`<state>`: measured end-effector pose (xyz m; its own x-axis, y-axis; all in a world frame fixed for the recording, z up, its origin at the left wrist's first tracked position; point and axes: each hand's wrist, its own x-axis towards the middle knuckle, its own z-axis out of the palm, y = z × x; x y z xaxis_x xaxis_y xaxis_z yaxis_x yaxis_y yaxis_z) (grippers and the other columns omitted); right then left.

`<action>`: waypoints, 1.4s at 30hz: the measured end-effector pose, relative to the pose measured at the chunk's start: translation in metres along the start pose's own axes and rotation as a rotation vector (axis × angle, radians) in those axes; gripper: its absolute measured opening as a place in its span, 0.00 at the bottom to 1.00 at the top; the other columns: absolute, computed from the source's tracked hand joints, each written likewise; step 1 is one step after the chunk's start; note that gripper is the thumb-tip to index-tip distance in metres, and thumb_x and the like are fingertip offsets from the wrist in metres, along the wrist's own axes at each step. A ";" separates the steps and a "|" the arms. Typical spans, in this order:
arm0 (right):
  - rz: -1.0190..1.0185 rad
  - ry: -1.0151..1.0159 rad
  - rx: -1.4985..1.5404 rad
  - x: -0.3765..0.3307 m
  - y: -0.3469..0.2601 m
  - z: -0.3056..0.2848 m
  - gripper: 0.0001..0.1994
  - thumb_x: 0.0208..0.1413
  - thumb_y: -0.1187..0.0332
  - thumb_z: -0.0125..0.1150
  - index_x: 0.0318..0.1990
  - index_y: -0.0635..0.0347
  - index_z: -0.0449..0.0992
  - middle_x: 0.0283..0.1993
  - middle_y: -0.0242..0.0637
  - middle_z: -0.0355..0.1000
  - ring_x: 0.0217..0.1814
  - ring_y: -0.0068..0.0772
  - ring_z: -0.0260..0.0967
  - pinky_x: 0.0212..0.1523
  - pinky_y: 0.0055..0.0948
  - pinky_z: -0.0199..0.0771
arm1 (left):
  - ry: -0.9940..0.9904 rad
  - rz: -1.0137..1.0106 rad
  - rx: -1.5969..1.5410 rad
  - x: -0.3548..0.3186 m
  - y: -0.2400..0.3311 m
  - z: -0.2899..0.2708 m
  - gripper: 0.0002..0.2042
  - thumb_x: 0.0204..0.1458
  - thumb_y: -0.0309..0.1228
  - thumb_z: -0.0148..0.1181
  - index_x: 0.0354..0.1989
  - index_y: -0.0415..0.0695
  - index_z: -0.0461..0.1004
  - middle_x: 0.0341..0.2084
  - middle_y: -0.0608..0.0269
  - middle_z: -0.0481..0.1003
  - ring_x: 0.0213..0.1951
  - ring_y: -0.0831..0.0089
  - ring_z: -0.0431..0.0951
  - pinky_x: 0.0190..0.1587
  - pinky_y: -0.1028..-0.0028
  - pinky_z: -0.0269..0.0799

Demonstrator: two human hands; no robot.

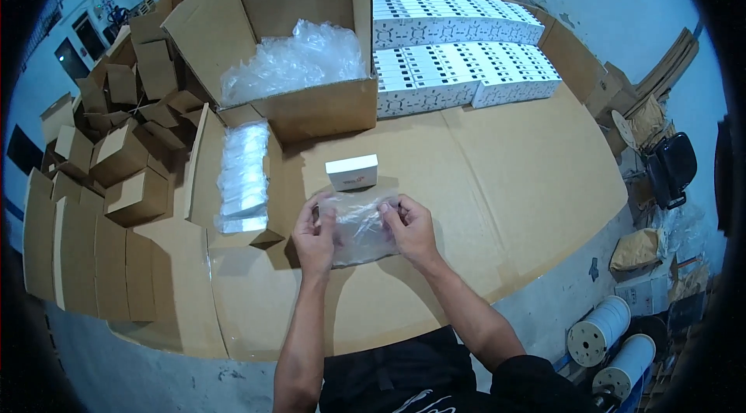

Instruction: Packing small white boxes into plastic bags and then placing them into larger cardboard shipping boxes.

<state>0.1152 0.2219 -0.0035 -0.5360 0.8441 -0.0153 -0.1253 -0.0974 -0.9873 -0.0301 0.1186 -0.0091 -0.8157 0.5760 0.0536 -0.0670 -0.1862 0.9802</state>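
Observation:
A clear plastic bag (363, 236) is stretched between my two hands, low over the cardboard-covered table. My left hand (314, 236) pinches its left edge, thumb on top. At the opposite edge, my right hand (412, 228) grips the film between thumb and fingers. Just beyond the bag stands a small white box (352, 173) with a reddish mark on its front; neither hand touches it. To the left, an open carton (276, 207) holds a row of white boxes wrapped in clear plastic (244, 176).
A large open carton (326, 111) full of clear plastic bags (299, 59) stands behind. Long rows of white boxes (435, 63) line the table's back right. Empty cartons (124, 156) pile up at left. Cable spools (598, 329) and a black chair (674, 164) are off the right edge.

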 end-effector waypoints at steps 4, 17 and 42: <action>0.045 0.010 -0.009 0.003 0.000 -0.002 0.09 0.68 0.66 0.61 0.42 0.63 0.77 0.30 0.27 0.75 0.30 0.14 0.70 0.31 0.20 0.71 | -0.389 -0.154 -0.074 0.000 0.008 -0.005 0.24 0.52 0.24 0.72 0.57 0.37 0.71 0.45 0.60 0.79 0.45 0.75 0.79 0.49 0.74 0.78; 0.003 -0.136 -0.009 -0.006 0.004 -0.017 0.06 0.63 0.73 0.66 0.44 0.65 0.78 0.37 0.32 0.79 0.36 0.16 0.73 0.37 0.19 0.74 | -0.492 -0.198 0.018 0.001 0.006 -0.004 0.32 0.48 0.23 0.76 0.62 0.37 0.67 0.51 0.57 0.78 0.51 0.70 0.79 0.55 0.69 0.78; -0.967 -0.099 -0.911 0.039 -0.041 0.006 0.09 0.46 0.75 0.72 0.36 0.55 0.82 0.48 0.33 0.75 0.54 0.41 0.70 0.51 0.41 0.69 | -0.373 -0.084 0.312 0.001 0.005 -0.002 0.24 0.48 0.28 0.76 0.53 0.41 0.74 0.42 0.58 0.82 0.44 0.72 0.82 0.49 0.68 0.78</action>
<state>0.0943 0.2558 0.0378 -0.6113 0.3277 0.7203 0.0915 0.9334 -0.3470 -0.0319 0.1166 -0.0046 -0.5497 0.8352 -0.0191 0.0985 0.0874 0.9913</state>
